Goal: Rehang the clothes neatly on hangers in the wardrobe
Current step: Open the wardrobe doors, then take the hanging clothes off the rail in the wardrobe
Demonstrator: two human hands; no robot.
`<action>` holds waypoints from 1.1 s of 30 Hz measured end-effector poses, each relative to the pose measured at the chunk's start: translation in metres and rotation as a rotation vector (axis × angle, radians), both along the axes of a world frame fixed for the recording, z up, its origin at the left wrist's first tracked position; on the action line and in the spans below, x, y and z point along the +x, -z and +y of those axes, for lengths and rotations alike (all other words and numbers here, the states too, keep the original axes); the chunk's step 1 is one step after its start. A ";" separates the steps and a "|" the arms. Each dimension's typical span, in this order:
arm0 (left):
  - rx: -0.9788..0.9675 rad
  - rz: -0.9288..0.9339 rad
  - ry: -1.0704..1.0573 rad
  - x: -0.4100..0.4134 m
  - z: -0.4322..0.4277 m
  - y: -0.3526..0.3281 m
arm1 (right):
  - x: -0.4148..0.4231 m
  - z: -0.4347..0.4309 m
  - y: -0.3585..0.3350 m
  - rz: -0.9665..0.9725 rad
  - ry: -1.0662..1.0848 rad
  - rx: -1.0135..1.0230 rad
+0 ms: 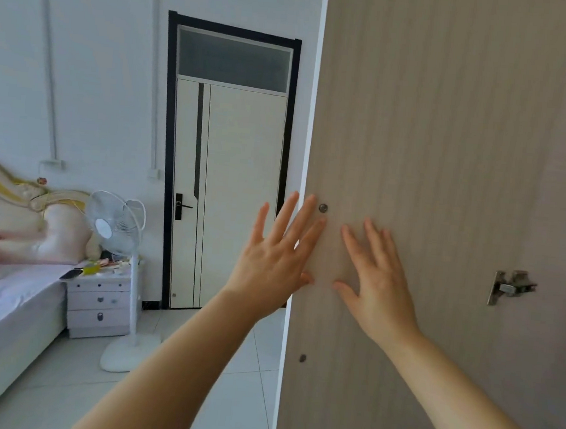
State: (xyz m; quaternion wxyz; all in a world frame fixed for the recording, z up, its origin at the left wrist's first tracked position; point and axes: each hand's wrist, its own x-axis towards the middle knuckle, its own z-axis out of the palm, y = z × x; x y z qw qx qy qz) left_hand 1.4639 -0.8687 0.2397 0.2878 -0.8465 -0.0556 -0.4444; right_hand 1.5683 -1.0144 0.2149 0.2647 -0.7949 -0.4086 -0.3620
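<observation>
A light wood-grain wardrobe door (449,142) stands swung out and fills the right half of the head view, its inner face toward me with a metal hinge (511,287) on it. My right hand (376,282) lies flat on this face, fingers spread. My left hand (277,251) is at the door's free edge, fingers spread, fingertips touching the panel near a small round screw head (323,208). Neither hand holds anything. No clothes, hangers or wardrobe interior are visible.
A bed (3,307) with an ornate headboard stands at the left. Beside it are a white nightstand (100,305) with small items on top and a white standing fan (118,225). A shut room door (224,189) lies straight ahead across tiled floor (220,395).
</observation>
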 end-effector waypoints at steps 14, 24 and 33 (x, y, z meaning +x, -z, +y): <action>0.001 -0.050 0.162 0.040 0.013 0.011 | 0.023 0.003 0.013 -0.150 0.105 -0.027; -0.013 -0.107 0.434 0.072 -0.059 0.006 | 0.036 -0.096 0.008 -0.048 0.380 -0.087; -0.166 -0.009 0.789 0.141 -0.178 0.010 | 0.036 -0.226 -0.002 -0.008 0.729 -0.169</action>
